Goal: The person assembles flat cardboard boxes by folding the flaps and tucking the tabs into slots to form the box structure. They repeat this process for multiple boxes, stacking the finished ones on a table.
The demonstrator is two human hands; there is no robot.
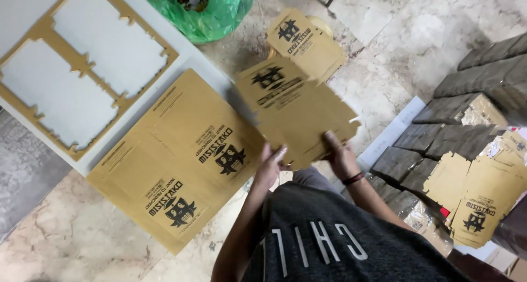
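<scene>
Between both hands (304,161), flat cardboard blank (296,114).

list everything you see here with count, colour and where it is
die-cut box blank: one, brown with black print, held in both hands, centre
uncut printed sheet: one, brown, flat on floor, left of centre
leftover cardboard frame: one, brown, on white board, upper left
plastic bag: one, green, top centre
loose blank: one, brown, on floor beyond the held one
pile of blanks: several, brown, right edge
wrapped bundles: several, grey-brown, right
left hand: one, grips blank's near edge
right hand: one, dark wristband, grips blank's near edge
</scene>
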